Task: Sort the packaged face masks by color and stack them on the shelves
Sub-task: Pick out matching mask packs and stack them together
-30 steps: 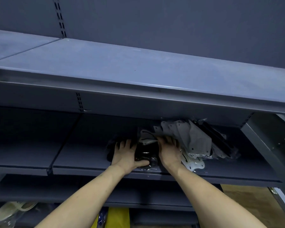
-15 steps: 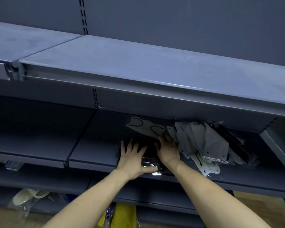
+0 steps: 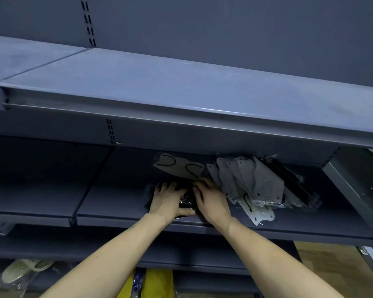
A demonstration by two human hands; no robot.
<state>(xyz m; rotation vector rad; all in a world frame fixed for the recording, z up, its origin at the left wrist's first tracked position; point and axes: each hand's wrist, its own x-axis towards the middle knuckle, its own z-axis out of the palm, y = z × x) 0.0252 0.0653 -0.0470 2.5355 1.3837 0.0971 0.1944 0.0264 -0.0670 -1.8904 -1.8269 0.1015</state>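
Observation:
On the middle shelf lies a stack of black packaged masks in shiny wrap. My left hand lies flat on its left side, thumb along the front edge. My right hand covers its right side with fingers bent over the top. Behind the hands a single grey packaged mask with black ear loops lies flat. To the right, a leaning heap of grey packaged masks rests against some black ones. A white mask pack sticks out below the heap.
The upper shelf overhangs the hands closely. A metal upright bounds the shelf at the right. Lower shelves hold a pale shoe in plastic at the left and a yellow package in the middle.
Both hands stayed on the black stack and drew closer together. The grey mask that was under my right hand a second ago now lies flat behind the stack. The camera shifted.

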